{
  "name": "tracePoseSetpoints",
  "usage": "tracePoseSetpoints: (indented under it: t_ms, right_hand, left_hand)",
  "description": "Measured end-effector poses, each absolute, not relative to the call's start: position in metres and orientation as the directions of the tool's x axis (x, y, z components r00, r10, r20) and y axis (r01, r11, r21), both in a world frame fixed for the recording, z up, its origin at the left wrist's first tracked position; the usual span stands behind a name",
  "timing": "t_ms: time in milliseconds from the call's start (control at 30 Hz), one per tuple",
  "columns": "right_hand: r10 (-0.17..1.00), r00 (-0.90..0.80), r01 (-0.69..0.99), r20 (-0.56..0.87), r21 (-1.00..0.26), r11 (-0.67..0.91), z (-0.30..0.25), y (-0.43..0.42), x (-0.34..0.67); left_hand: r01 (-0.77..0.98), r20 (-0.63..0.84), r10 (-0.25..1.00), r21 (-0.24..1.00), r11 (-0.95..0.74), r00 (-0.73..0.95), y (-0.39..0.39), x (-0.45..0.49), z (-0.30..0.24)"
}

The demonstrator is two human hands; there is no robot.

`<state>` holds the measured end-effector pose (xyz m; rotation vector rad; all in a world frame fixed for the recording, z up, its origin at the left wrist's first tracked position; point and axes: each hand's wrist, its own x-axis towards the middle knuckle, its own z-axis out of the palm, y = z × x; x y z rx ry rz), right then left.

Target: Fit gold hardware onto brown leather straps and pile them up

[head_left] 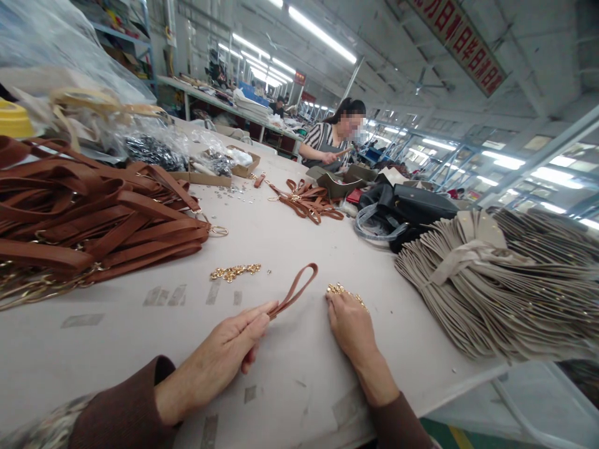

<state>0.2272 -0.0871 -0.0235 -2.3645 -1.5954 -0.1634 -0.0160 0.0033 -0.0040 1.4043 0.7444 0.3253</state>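
My left hand (pixel 229 349) is closed on a brown leather strap loop (pixel 296 292), pinched between thumb and fingers, with the loop pointing up and away to the right. Over a small pile of gold metal pieces (pixel 337 289) on the table lies my right hand (pixel 350 321); its fingertips reach into the pile and are mostly hidden, so I cannot see whether they grip a piece. Farther left, a second group of gold metal rings (pixel 234 272) rests on the table.
A heap of brown straps (pixel 107 218) with gold clasps lies at the left, and a smaller bunch of straps (pixel 309 202) farther back. Stacked beige pieces (pixel 496 293) and black bags (pixel 412 209) stand at the right. Beyond the table is another person (pixel 330 140).
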Motion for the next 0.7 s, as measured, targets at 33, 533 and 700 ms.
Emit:
tracePoseSetpoints:
  t_ms: [33,533,700]
  right_hand:
    - [0.892,0.381,0.923,0.242,-0.152,-0.352,-0.023,-0.084,0.227]
    - [0.854,0.44,0.683,0.279,-0.721,-0.116,-0.012,-0.098,0.177]
    - [0.865,0.331,0.602,0.378,-0.79,0.115,-0.014,-0.098,0.13]
  left_hand:
    - [0.225,-0.292,0.624,0.957,0.186,0.725,0.004,-0.016,-0.004]
    - [0.133,-0.251,0.659,0.965,0.225,0.709,0.003,-0.01,-0.01]
    - [0.103,-0.186,0.661,0.981,0.162,0.727,0.0,-0.011,-0.011]
